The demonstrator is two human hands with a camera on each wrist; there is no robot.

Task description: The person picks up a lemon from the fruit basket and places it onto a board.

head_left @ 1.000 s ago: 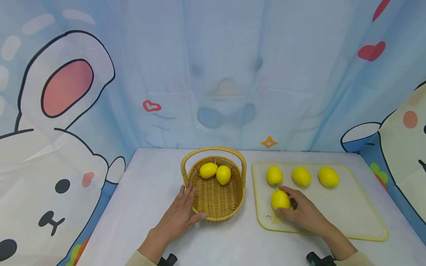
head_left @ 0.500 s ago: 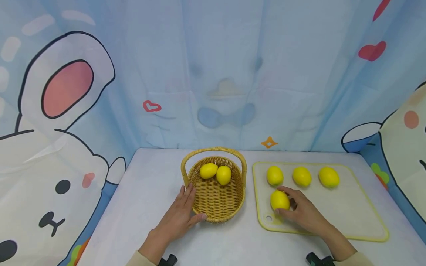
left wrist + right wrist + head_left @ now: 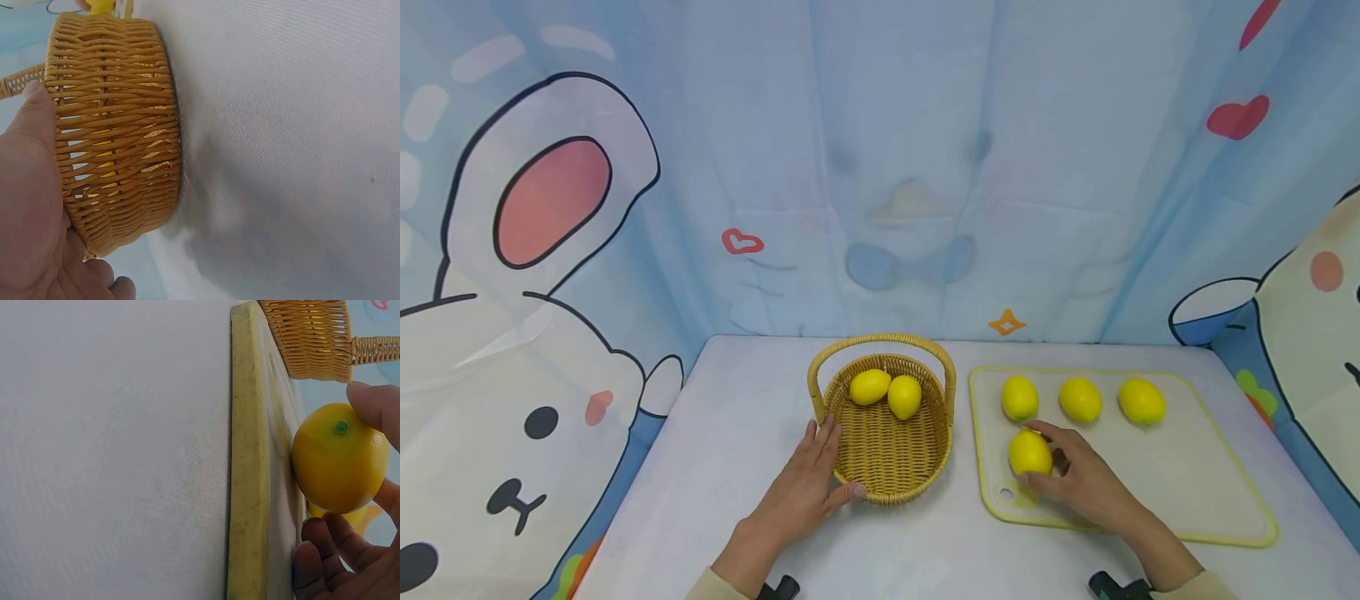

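Note:
My left hand (image 3: 797, 487) rests against the left side of a round wicker basket (image 3: 887, 467), its fingers extended and thumb at the near rim. Inside the basket, toward the back, lie two yellow lemons, one on the left (image 3: 869, 387) and one on the right (image 3: 904, 397). With thumb and fingers, my right hand (image 3: 1086, 479) grips another lemon (image 3: 1030, 452) at the near left of a pale cutting board (image 3: 1187, 475). In the right wrist view this lemon (image 3: 337, 462) shows a green stem spot and sits at the board's surface; whether it touches cannot be told.
Three more lemons stand in a row along the board's back: left (image 3: 1019, 397), middle (image 3: 1080, 400) and right (image 3: 1142, 401). The basket's tall arched handle (image 3: 883, 338) rises over it. A white-covered table (image 3: 925, 550) meets a printed blue curtain (image 3: 895, 167) behind.
The right hand and its lemon have shifted very slightly left. The left hand, the basket and the other lemons stay in place.

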